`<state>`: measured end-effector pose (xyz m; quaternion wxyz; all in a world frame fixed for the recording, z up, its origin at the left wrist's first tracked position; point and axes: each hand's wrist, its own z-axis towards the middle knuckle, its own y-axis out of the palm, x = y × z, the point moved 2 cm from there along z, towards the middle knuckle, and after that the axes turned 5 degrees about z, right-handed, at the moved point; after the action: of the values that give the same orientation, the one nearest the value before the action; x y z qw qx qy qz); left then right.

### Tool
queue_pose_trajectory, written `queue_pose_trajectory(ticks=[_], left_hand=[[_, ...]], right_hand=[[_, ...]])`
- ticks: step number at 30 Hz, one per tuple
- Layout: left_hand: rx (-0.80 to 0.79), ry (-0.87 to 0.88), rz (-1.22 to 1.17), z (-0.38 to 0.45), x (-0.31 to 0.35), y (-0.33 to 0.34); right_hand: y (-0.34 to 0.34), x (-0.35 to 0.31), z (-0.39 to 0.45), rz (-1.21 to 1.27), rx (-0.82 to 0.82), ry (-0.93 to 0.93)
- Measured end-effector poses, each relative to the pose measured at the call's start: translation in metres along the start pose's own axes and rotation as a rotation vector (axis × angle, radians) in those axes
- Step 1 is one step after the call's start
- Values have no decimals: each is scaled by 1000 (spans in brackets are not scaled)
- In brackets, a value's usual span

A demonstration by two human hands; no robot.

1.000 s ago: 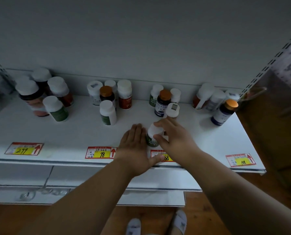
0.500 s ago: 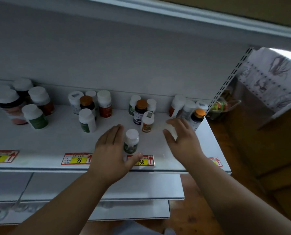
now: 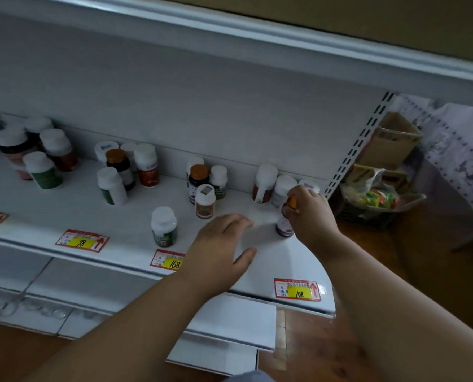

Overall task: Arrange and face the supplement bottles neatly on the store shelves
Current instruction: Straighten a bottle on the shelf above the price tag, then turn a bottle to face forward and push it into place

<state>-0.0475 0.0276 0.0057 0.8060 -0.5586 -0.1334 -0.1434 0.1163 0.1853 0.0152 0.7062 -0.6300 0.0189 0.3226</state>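
Note:
Supplement bottles stand in loose groups on a white shelf (image 3: 125, 216). My right hand (image 3: 309, 216) grips the orange cap of a purple-labelled bottle (image 3: 284, 226) at the shelf's right end, in front of three white-capped bottles (image 3: 265, 183). My left hand (image 3: 221, 252) hovers flat and open over the shelf front, holding nothing. Left of that hand, a green-labelled bottle (image 3: 164, 226) stands alone by the front edge. Behind it stands a brown-labelled bottle (image 3: 205, 201) in front of an orange-capped dark bottle (image 3: 199, 180).
More bottles cluster at the middle left (image 3: 119, 172) and far left (image 3: 39, 158). Price tags (image 3: 297, 289) line the shelf edge. A lower shelf (image 3: 230, 318) juts out beneath. Right of the slotted upright (image 3: 356, 144) sit a basket of packets (image 3: 373, 197) and cardboard boxes (image 3: 389, 142).
My right hand reached right and closed on the orange-capped bottle. My left hand left the green-labelled bottle and slid right. The view swung right.

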Motion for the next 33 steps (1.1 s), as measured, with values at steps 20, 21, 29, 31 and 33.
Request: queue_pose_trajectory(ticks=[20, 21, 29, 31, 33], left_hand=[[129, -446, -613, -84, -104, -82], [126, -430, -618, -88, -124, -90], [-135, -268, 110, -88, -304, -136], [-234, -169, 269, -75, -335, -134], [-358, -78, 342, -63, -352, -122]], right_hand=[[27, -216, -40, 567, -300, -289], [37, -234, -39, 536, -304, -300], [134, -353, -14, 424, -99, -241], [160, -365, -5, 400, -97, -183], [182, -370, -1, 349, -122, -147]])
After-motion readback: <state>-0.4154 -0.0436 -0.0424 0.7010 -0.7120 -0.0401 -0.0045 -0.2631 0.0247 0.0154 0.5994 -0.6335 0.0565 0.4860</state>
